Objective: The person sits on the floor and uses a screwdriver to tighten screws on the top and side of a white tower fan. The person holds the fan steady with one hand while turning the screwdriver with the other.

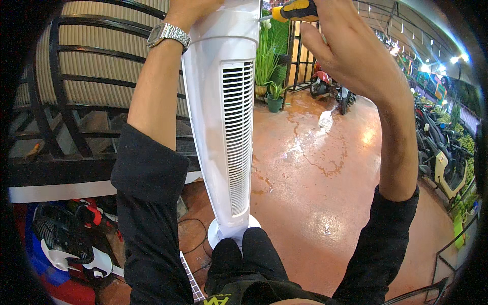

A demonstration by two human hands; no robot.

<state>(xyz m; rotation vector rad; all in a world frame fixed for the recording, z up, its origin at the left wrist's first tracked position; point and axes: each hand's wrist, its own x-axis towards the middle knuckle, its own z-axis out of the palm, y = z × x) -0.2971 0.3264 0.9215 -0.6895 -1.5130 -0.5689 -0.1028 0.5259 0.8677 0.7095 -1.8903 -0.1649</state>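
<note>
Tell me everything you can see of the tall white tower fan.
The tower fan is tall, glossy white and looks plastic, seemingly narrowing toward a round base. A long grille of horizontal slats runs down it, with a seam above. It stands roughly upright on the reddish floor; its top is out of frame. The left hand seems to touch its upper part; the screwdriver in the right hand appears to meet its side.

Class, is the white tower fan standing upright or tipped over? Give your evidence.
Upright: the tower fan rises above its round base, which sits flat on the reddish floor.
</note>
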